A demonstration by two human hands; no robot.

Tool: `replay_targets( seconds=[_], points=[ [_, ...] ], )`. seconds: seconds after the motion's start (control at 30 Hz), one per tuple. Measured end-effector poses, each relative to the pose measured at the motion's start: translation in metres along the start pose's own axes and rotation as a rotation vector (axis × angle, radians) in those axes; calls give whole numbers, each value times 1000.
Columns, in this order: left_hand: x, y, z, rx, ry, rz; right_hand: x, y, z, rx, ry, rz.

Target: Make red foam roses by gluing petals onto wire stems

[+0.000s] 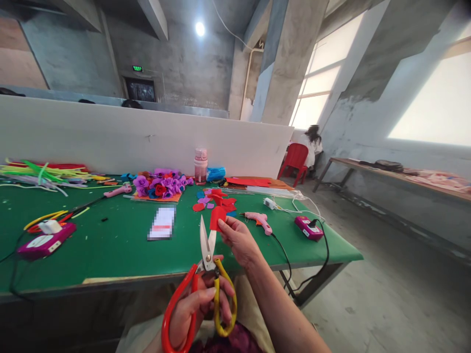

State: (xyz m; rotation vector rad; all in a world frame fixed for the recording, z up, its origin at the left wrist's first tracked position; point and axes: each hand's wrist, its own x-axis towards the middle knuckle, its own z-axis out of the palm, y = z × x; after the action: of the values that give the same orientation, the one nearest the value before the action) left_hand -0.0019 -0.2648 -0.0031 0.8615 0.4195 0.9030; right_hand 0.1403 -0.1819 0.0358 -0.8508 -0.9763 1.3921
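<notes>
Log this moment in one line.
left hand: holds open scissors; right hand: holds red piece at scissors; green table: red scraps, purple flowers, pink glue guns

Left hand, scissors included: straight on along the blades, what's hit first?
For the left hand, most likely the red piece in the right hand; one blade of the scissors meets its lower edge in view. Depth is unclear, so contact can't be confirmed.

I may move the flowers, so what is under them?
An orange sheet shows along the front of the flowers, lying on the table. What lies farther back under them is covered and cannot be seen.
</notes>
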Motion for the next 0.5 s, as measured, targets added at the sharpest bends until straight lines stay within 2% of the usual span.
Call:
replay_targets(
  seconds=[0.33, 0.5],
  points=[
    [3, -6, 2, -28, -14, 38, 2, 5, -2, 14, -54, 43],
    [3, -5, 5, 17, 34, 57, 3, 5, -2, -2, -42, 35]
  ],
)
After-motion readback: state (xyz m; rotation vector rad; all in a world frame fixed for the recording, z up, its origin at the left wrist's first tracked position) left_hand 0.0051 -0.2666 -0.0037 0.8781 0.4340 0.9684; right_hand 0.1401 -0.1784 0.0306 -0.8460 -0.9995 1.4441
